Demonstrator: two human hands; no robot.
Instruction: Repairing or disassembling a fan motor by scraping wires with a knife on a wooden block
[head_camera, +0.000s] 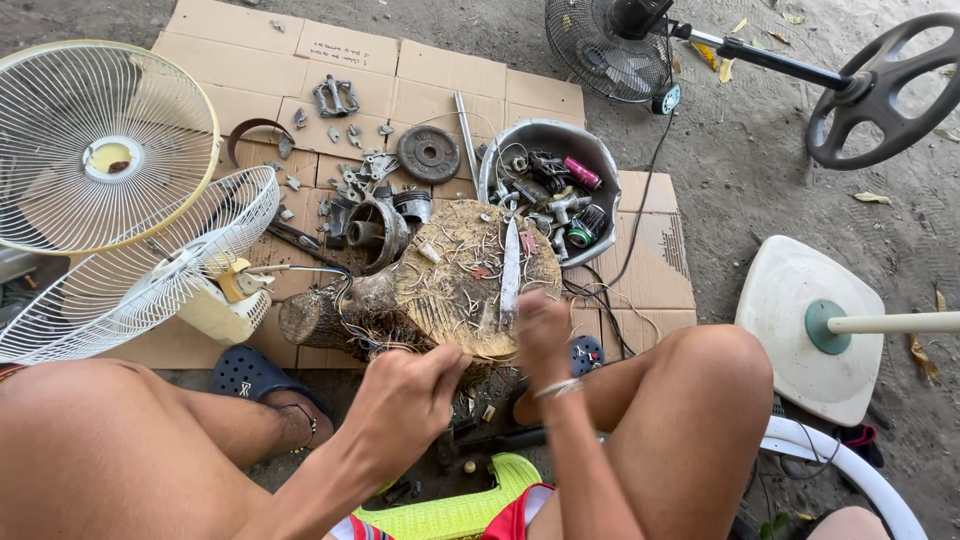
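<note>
Right hand (541, 322) fisted, grip holding knife (510, 268) on stump (450, 290); left hand (405, 395) pinching thin wire (352, 318).

Bright, even daylight, soft and diffuse. Shadows faint, pooled under the log stump (400, 310) and the metal bowl (545, 140). Mild glare on the white fan guard (100, 140). Wide-angle bending at edges. Focus sharp centrally; hands slightly motion-soft.

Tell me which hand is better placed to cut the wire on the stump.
Right, probably. The right hand already grips the knife, blade lying on the wooden stump. The left hand pinches a thin wire at the stump's near edge.
</note>
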